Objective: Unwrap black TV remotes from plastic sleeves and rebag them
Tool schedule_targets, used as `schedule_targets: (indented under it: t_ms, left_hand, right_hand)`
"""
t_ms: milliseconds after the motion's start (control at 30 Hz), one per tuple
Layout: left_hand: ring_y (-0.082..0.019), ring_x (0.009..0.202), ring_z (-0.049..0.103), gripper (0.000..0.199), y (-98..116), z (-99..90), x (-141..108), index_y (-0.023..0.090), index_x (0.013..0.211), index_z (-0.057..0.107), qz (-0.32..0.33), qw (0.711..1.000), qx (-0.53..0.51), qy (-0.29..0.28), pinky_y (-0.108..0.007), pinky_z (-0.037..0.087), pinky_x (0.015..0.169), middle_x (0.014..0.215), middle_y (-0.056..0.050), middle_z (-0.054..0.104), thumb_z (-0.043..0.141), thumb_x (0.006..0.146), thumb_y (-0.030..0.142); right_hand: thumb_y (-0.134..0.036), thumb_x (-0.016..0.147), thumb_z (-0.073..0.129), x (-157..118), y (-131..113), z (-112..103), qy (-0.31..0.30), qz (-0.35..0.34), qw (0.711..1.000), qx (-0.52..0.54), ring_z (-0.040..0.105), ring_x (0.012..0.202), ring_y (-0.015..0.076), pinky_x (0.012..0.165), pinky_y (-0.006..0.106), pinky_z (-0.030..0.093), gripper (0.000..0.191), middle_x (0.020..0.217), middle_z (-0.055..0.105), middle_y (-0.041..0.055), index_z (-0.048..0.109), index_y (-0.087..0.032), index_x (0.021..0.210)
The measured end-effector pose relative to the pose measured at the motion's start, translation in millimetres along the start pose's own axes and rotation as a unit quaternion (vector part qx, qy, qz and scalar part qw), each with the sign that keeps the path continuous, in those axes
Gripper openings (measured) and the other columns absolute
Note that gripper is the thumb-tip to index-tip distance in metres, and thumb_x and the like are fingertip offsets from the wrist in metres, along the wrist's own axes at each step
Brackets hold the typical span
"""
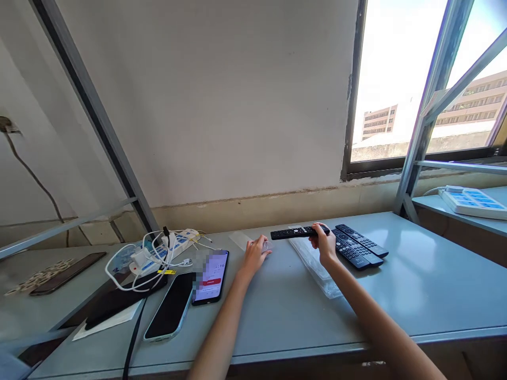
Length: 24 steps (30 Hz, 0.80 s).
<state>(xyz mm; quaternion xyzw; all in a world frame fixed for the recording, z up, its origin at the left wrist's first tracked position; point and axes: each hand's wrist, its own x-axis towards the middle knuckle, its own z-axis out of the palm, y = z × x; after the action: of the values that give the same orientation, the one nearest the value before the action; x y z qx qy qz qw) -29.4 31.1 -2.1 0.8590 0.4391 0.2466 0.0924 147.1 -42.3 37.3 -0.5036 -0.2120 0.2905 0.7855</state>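
The right hand (pixel 324 244) grasps a black remote (pixel 291 233) above the far end of the clear plastic wrapping (pixel 315 266), while the left hand (pixel 255 254), left of that wrapping, seemingly handles clear film (pixel 268 246), grip unclear, which calls for a sure pinch.

Light source: daylight through the dark-framed glass window (pixel 390 89) at my right, sky burnt white. Off-white plaster wall (pixel 222 105): dim, grey. Smooth blue-grey tabletop (pixel 420 274): pale glare, right side. Black-edged phone with lit lilac screen (pixel 216 274): partly pixelated. Edges: wide-angle stretch; lower-left corner blurred. My bare left hand (pixel 254 256), bare right hand (pixel 324 243): softly lit.
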Motion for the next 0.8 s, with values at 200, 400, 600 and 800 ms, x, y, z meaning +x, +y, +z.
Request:
schedule_targets:
  t_ms: [200,400,600,800]
  left_hand:
    - [-0.018,0.106,0.061,0.037,2,-2.0,0,0.023,0.101,0.062,-0.016,0.999,0.021,-0.042,-0.031,0.037,0.096,0.11,-0.002,0.068,0.053,0.077,-0.003]
    - [-0.019,0.109,0.059,0.028,5,-4.7,0,0.022,0.102,0.066,-0.03,0.997,0.035,-0.068,-0.034,0.036,0.099,0.113,-0.003,0.068,0.05,0.084,0.007]
    - [-0.017,0.1,0.062,0.031,7,-3.6,-2,0.025,0.095,0.068,0.014,0.999,0.032,-0.034,-0.034,0.037,0.095,0.104,-0.002,0.071,0.046,0.083,0.006]
    - [-0.019,0.093,0.064,0.013,15,-6.6,-4,0.025,0.085,0.068,0.011,0.998,0.051,-0.019,-0.036,0.036,0.093,0.098,-0.002,0.073,0.059,0.08,0.018]
  right_hand:
    - [-0.028,0.064,0.059,-5,-4,1,0.008,0.049,0.998,-0.03,0.03,0.026,0.0064,0.029,0.018,0.02,0.013,0.031,0.043,-0.0062,0.049,-0.02,0.066]
    - [-0.024,0.064,0.058,-10,-7,3,-0.009,0.059,0.996,-0.068,0.028,0.025,0.0063,0.027,0.018,0.019,0.009,0.028,0.041,-0.0064,0.051,-0.019,0.066]
    - [-0.027,0.064,0.06,-9,-1,5,-0.024,0.034,0.996,-0.085,0.032,0.025,0.0074,0.027,0.018,0.022,0.012,0.03,0.045,-0.0054,0.052,-0.019,0.067]
    - [-0.04,0.059,0.067,-4,8,2,-0.023,-0.046,0.995,-0.086,0.037,0.026,0.0095,0.027,0.02,0.026,0.026,0.032,0.046,-0.0061,0.051,-0.021,0.066]
